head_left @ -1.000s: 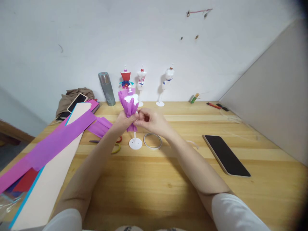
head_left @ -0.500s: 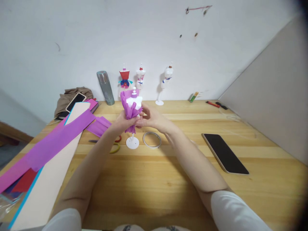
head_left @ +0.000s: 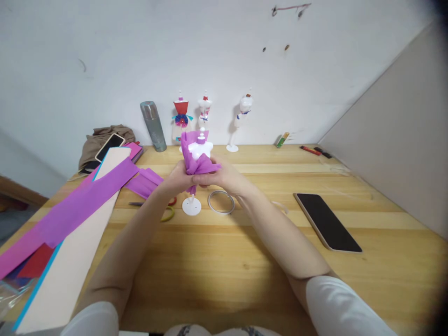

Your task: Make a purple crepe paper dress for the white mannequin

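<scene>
A small white mannequin (head_left: 199,150) on a round white base (head_left: 191,206) stands on the wooden table, leaning slightly to the right. Purple crepe paper (head_left: 200,166) wraps around its body, rising behind the left shoulder and flaring out at the right. My left hand (head_left: 180,177) is closed round the paper at the waist from the left. From the right, my right hand (head_left: 217,176) pinches the same paper, its thumb across the front and its other fingers partly hidden behind. A silvery ring (head_left: 221,202) lies on the table just right of the base.
Scissors (head_left: 168,214) and purple, pink and cream paper strips (head_left: 87,200) lie at the left. A flask (head_left: 153,127) and three more mannequins (head_left: 181,112) stand along the wall. A phone (head_left: 327,221) lies at the right, a green tube (head_left: 282,140) at the back.
The mannequin's top has tilted to the right. The paper's right edge now spreads outward over my right hand, and my right thumb has come across the front of the waist.
</scene>
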Demonstrator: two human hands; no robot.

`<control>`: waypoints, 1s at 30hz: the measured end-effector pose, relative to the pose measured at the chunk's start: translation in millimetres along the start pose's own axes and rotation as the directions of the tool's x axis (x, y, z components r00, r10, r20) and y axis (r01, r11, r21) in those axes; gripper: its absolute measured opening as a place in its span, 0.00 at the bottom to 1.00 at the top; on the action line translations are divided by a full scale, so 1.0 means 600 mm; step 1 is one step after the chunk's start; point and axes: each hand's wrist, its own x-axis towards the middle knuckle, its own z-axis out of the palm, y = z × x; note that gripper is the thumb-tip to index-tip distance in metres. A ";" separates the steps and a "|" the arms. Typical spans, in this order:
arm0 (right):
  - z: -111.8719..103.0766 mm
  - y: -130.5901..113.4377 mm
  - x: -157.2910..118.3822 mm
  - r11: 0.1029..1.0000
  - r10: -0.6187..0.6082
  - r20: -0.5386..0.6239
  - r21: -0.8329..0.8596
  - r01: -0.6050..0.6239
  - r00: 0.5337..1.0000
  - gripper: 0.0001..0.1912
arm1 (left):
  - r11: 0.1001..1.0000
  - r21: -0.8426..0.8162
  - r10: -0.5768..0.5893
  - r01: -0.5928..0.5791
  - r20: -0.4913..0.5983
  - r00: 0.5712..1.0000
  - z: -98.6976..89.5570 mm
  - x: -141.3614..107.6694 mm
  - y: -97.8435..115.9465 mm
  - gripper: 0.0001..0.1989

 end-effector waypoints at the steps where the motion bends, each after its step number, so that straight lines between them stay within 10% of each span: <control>1: 0.000 0.000 0.000 1.000 0.007 -0.001 0.006 -0.007 1.000 0.17 | 1.000 0.006 0.007 -0.007 0.012 1.000 0.000 0.002 -0.001 0.04; 30: 0.003 0.016 0.011 0.994 -0.070 -0.165 0.071 0.083 0.984 0.18 | 0.988 0.039 0.153 -0.152 -0.038 0.987 0.013 0.008 -0.002 0.20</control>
